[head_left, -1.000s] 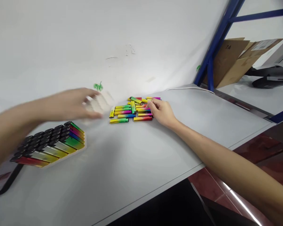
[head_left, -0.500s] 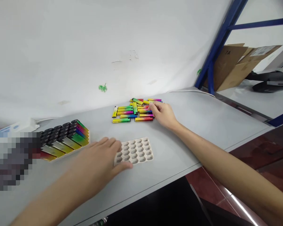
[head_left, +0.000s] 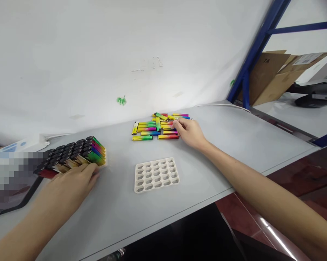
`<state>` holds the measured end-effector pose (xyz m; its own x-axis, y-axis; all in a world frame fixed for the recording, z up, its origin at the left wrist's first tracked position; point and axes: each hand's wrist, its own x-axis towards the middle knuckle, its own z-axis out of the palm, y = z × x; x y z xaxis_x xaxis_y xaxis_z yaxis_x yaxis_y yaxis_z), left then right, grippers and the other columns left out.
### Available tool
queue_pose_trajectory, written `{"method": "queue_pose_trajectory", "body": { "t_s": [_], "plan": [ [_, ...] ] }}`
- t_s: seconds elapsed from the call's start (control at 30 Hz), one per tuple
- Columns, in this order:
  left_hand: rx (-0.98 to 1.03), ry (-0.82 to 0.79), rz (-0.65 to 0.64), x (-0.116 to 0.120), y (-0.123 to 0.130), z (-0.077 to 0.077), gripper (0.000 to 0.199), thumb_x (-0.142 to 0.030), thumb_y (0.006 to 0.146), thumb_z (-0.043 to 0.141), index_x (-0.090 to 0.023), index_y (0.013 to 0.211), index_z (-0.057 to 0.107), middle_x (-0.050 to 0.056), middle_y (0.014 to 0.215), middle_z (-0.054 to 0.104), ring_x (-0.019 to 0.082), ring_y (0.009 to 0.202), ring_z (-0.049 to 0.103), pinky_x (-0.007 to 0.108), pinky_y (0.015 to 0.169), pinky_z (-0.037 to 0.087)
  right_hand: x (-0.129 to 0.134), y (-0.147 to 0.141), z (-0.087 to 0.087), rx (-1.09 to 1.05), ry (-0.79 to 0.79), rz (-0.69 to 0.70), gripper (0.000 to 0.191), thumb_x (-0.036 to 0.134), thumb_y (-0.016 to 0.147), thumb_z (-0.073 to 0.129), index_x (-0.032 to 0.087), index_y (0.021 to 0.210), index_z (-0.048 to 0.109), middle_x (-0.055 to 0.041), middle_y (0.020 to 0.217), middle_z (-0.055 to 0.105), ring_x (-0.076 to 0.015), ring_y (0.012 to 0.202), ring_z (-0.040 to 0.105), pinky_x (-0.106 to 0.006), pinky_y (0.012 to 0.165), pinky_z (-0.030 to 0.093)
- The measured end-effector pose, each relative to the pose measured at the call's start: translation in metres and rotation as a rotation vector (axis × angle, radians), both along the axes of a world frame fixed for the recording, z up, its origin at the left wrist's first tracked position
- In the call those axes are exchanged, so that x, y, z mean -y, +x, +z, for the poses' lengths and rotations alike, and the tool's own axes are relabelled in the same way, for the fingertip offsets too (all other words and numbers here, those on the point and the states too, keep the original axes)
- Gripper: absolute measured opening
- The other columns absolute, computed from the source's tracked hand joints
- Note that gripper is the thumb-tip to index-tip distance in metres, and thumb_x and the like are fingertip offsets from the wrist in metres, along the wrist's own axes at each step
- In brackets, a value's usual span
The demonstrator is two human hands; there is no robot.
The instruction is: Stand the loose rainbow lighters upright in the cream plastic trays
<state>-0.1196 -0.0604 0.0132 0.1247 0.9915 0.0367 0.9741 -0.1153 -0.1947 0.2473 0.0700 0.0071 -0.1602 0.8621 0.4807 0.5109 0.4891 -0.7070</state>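
My left hand (head_left: pixel 71 186) is at the front side of a packed block of lighters (head_left: pixel 79 148) with black tops and rainbow bodies, standing upright in a pale tray. Its visible fingers and thumb are extended and apart; some fingertips are hidden against the block, and I see no grip. To the right, my right hand (head_left: pixel 189 132) reaches into a loose pile of lighters (head_left: pixel 147 133). There its thumb and index finger pinch at the end of a red-and-yellow lighter (head_left: pixel 167 124). Between the hands lies a white tray (head_left: pixel 156 187) with rows of unfilled hexagonal holes.
A white wall (head_left: pixel 98 54) rises behind the grey table (head_left: pixel 207 166), and a thin white cable (head_left: pixel 220 105) runs along its back edge. At the right are a blue metal frame (head_left: pixel 250 61) and cardboard boxes (head_left: pixel 277 78). A white box (head_left: pixel 27 143) sits at the far left.
My left hand has moved left, from the white tray to the packed block of lighters, uncovering the tray. My right hand stays at the loose pile. The view has shifted slightly.
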Motion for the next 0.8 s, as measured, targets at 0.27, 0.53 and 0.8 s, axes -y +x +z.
{"method": "queue_pose_trajectory", "body": {
  "t_s": [0.27,0.53,0.8],
  "plan": [
    [-0.194,0.066,-0.133,-0.041,-0.021,-0.003,0.03,-0.021,0.098,0.03,-0.017,0.098,0.06,0.015,0.108,0.07,0.029,0.102,0.065,0.037,0.074,0.044,0.0,-0.001,-0.002,0.079,0.017,0.016,0.036,0.036,0.098,0.043,0.02,0.07,0.06,0.0009,0.064,0.06,-0.0143,0.06,0.052,-0.027,0.063,0.038],
    [-0.212,0.072,-0.122,-0.086,-0.025,0.007,0.03,-0.022,0.1,0.029,-0.015,0.107,0.058,0.015,0.117,0.067,0.028,0.111,0.059,0.034,0.072,0.039,0.002,0.003,0.002,0.48,-0.025,0.0,0.018,0.036,0.091,0.057,0.022,0.081,0.065,-0.0032,0.079,0.071,-0.0188,0.071,0.059,-0.03,0.059,0.031],
    [-0.262,0.237,-0.157,-0.077,0.036,0.006,0.036,-0.02,0.1,0.026,-0.014,0.109,0.061,0.014,0.106,0.069,0.03,0.105,0.061,0.043,0.082,0.04,0.001,0.011,0.006,0.698,-0.088,0.012,0.024,0.042,0.083,0.066,0.023,0.098,0.067,-0.005,0.094,0.073,-0.0211,0.074,0.061,-0.031,0.056,0.031]
  ]
}}
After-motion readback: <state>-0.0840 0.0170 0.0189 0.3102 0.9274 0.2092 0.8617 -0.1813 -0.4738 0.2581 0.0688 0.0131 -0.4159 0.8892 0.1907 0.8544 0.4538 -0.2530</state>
